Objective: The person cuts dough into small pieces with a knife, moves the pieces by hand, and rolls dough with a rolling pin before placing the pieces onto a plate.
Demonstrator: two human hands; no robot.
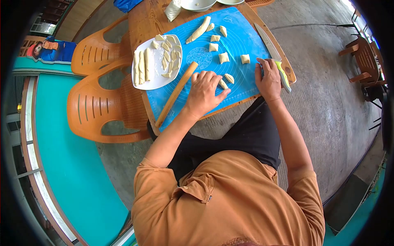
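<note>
My left hand (204, 92) is palm down over the blue mat (246, 37), thumb apart from the bent fingers, holding nothing I can see. Two small cut dough pieces (229, 78) lie just beyond its thumb. To its left a wooden rolling pin (176, 94) rests slantwise on the mat. My right hand (269, 78) is at the mat's right edge, fingers loosely bent and thumb apart. Beside it lies a knife (267, 42) with a green and white handle, partly hidden by the fingers. Several dough pieces (223, 57) and a dough roll (199, 30) lie farther up the mat.
A white plate (155, 85) with dough strips and cut pieces stands at the left of the wooden table (143, 18). Metal bowls (198, 5) and a bag of white powder (173, 10) are at the far end. Orange chairs (94, 102) stand on the left.
</note>
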